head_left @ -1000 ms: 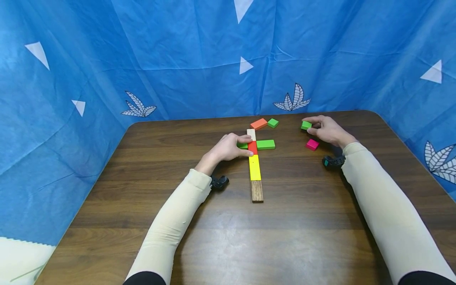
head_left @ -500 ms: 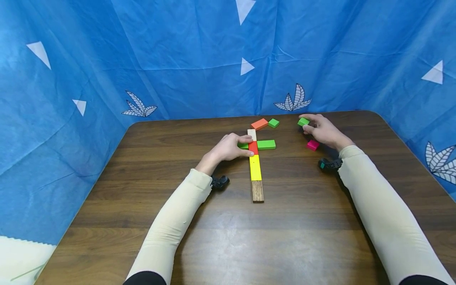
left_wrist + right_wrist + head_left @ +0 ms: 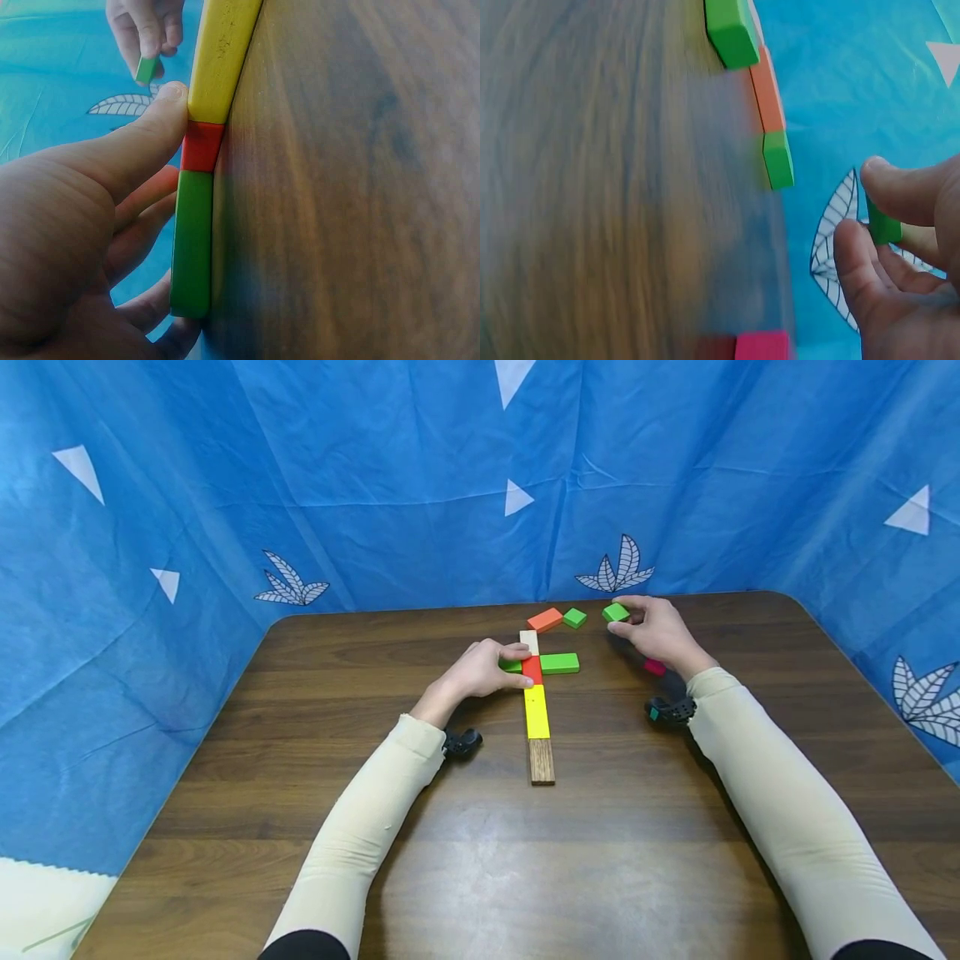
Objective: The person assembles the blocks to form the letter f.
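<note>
In the head view, a line of flat wooden blocks runs away from the person: a dark brown block [image 3: 542, 762], a yellow block [image 3: 536, 712], a red block [image 3: 532, 671] and a pale block [image 3: 529, 642]. A long green block [image 3: 559, 663] juts right from the red one; another green block [image 3: 193, 244] juts left, partly under my left hand [image 3: 486, 668]. That hand rests there with thumb and index finger spread across the line. My right hand [image 3: 660, 631] pinches a small green block [image 3: 616, 612] between thumb and fingers, raised over the table's far side.
An orange block [image 3: 545, 620] lies beyond the pale one, touching a second small green block [image 3: 575, 617]. Partly behind the right hand is a pink block [image 3: 655, 667]. The brown table [image 3: 480, 877] ends at a blue patterned curtain [image 3: 390, 485].
My right hand has carried the small green block to the left, towards the other small green one, now partly covering the pink block. The left hand has stayed in place.
</note>
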The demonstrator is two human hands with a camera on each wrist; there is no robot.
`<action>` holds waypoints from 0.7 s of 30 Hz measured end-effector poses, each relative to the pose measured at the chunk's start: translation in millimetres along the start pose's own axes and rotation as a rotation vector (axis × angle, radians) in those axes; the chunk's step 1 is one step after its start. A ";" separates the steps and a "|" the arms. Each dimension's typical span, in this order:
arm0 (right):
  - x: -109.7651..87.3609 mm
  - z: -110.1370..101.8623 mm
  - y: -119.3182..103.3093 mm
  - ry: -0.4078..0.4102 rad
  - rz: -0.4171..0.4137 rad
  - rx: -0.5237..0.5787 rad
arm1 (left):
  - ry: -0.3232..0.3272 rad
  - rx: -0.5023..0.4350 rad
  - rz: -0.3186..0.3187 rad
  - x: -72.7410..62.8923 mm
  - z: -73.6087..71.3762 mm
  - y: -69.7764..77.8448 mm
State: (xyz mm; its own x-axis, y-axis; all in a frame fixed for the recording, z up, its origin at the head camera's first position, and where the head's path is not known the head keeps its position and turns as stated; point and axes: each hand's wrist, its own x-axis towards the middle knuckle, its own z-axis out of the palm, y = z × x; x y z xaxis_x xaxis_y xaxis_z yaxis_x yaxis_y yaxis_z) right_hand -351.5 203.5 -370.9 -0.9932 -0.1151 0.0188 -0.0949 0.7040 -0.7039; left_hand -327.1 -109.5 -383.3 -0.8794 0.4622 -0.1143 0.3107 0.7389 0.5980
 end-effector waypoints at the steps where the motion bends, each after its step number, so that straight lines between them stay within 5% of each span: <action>1: -0.1 1.4 -1.3 0.005 0.006 0.000 | 0.001 0.000 -0.001 0.0 0.0 0.2; 21: 9.9 28.8 -15.7 0.050 0.061 0.084 | -0.007 0.030 0.004 1.3 0.2 -1.3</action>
State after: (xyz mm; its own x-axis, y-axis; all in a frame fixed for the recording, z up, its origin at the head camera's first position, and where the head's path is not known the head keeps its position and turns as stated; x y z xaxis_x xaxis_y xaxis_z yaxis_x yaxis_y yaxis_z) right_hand -358.0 171.1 -380.1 -0.9993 -0.0372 0.0077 -0.0300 0.6475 -0.7615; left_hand -328.6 -109.8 -384.3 -0.8756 0.4687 -0.1170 0.3255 0.7514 0.5740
